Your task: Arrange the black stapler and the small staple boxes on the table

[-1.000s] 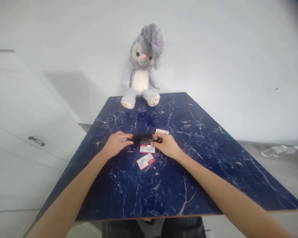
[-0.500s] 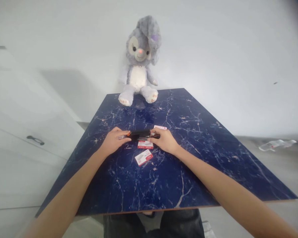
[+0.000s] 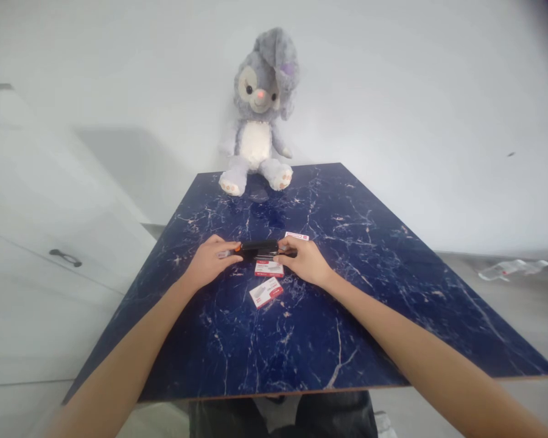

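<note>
A black stapler (image 3: 259, 246) with a bit of orange at its left end lies sideways between my two hands, a little above the table. My left hand (image 3: 210, 260) is closed on its left end, thumb below and fingers above. At the other end, my right hand (image 3: 304, 258) pinches the stapler between thumb and fingertips, covering part of it. Just below it on the table is a small red-and-white box (image 3: 269, 269), its upper edge partly hidden by the stapler. Nearer to me lies a second such box (image 3: 265, 292), turned at an angle. Behind my right fingers shows another flat red-and-white box (image 3: 296, 236).
A grey plush rabbit (image 3: 258, 115) sits at the far edge of the blue marbled table (image 3: 369, 304), against the white wall. White cabinet doors with a dark handle (image 3: 66, 257) stand at the left. Clear plastic packaging (image 3: 511, 269) lies on the floor at the right.
The whole view has shifted slightly. Both hands keep the same hold on the stapler, and the boxes stay where they were on the table.
</note>
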The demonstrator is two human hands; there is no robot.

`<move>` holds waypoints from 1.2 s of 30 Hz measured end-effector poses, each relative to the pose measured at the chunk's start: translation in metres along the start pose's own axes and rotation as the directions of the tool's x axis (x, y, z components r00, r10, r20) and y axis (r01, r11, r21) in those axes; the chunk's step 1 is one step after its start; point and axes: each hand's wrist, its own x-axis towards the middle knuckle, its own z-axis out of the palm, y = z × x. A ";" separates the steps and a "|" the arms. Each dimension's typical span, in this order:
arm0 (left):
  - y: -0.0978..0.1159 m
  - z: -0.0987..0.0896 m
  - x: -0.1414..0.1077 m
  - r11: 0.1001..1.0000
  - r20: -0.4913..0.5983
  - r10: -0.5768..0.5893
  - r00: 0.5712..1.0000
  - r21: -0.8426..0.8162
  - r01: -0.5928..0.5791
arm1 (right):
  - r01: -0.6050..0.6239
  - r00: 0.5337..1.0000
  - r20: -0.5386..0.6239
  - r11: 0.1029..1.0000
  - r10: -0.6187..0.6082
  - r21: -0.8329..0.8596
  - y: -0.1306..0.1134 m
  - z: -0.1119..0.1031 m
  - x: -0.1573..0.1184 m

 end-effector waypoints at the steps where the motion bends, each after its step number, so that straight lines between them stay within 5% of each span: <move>1: 0.001 0.000 0.000 1.000 0.002 0.007 1.000 0.019 -0.007 | -0.010 1.000 0.001 1.000 0.010 0.005 0.000 0.000 0.000; 13: 0.006 -0.002 -0.002 0.965 0.125 0.047 0.991 0.249 -0.077 | -0.049 0.999 0.013 0.996 0.050 -0.081 -0.004 -0.002 -0.002; 19: 0.007 -0.001 -0.001 0.976 0.119 -0.005 0.993 0.219 -0.022 | -0.048 0.999 0.008 0.994 0.049 -0.101 -0.005 -0.001 -0.003; 36: 0.001 -0.001 0.000 0.987 0.028 0.081 0.996 0.138 -0.084 | -0.032 0.999 -0.042 0.967 0.022 -0.253 -0.011 0.001 -0.010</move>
